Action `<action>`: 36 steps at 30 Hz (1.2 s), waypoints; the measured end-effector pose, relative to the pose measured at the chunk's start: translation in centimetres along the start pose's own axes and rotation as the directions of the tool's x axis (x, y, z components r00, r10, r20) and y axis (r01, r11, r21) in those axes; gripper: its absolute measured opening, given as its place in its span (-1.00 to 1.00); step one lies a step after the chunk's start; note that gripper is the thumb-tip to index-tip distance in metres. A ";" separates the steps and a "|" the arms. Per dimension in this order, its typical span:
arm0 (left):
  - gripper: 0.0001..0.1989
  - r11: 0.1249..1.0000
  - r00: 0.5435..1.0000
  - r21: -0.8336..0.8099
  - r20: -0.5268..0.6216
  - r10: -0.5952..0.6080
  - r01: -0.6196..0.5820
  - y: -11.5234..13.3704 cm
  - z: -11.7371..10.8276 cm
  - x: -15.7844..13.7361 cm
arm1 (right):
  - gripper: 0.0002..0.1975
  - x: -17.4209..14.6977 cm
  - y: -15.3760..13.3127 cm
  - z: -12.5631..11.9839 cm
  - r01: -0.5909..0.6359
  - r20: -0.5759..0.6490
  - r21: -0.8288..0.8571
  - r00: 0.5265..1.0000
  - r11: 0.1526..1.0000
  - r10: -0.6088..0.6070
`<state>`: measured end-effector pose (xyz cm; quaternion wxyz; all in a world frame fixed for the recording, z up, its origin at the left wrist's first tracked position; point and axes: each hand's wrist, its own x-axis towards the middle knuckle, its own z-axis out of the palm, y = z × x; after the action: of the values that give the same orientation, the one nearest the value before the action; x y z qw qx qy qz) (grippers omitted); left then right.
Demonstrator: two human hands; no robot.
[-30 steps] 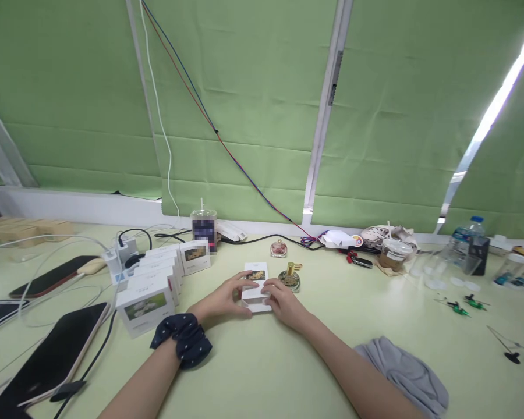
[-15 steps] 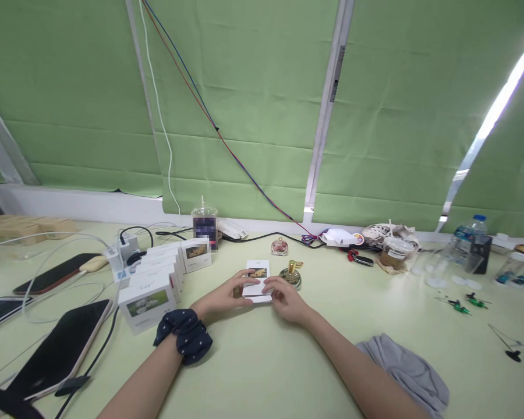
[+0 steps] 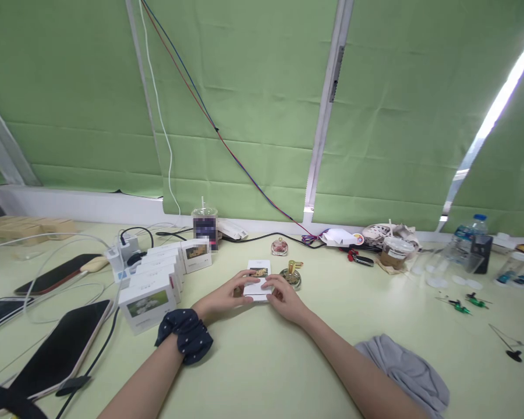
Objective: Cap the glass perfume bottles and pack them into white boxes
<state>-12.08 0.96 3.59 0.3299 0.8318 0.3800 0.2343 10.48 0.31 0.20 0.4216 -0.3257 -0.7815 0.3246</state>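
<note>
A small white box (image 3: 259, 266) with a picture of yellow flowers lies on the table between my hands. My left hand (image 3: 227, 294) grips its left side, fingers over the top and thumb at the near left corner. On the right, my right hand (image 3: 288, 300) has its fingertips on the box's upper face and its thumb at the near edge. Part of the box is hidden under the fingers. Just beyond my right hand stands a round glass bottle (image 3: 291, 279) with a gold top. Farther back sits another glass bottle (image 3: 279, 248) with reddish contents.
Several white picture boxes (image 3: 148, 299) stand in a row at left, near phones (image 3: 61, 343), cables and chargers (image 3: 124, 250). A lidded cup (image 3: 395, 251), red-and-black pliers (image 3: 360, 258) and green-handled small parts (image 3: 459, 306) lie right. Grey cloth (image 3: 404, 372) lies by my right forearm.
My right thumb and fingers have shifted slightly along the box's near edge. The near flap that stuck out now sits closer against the box. My left hand has barely moved.
</note>
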 end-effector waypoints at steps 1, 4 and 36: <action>-0.53 1.000 1.000 0.001 -0.001 0.003 -0.003 0.0 0.0 0.0 | -0.75 0.0 0.0 0.0 -0.004 0.001 0.001 1.000 1.000 0.004; -0.53 1.000 1.000 -0.005 -0.010 0.011 -0.011 -0.2 0.0 0.0 | -0.77 0.0 -0.1 0.0 -0.006 0.003 -0.010 1.000 1.000 0.006; -0.60 0.999 0.992 -0.019 -0.124 0.037 -0.040 -1.7 0.8 0.8 | -0.79 0.3 0.9 0.7 0.102 -0.044 -0.120 0.993 0.988 -0.108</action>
<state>-11.86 2.13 1.91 0.3102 0.8193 0.3810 0.2956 9.99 0.89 -0.68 0.4378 -0.3167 -0.8044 0.2470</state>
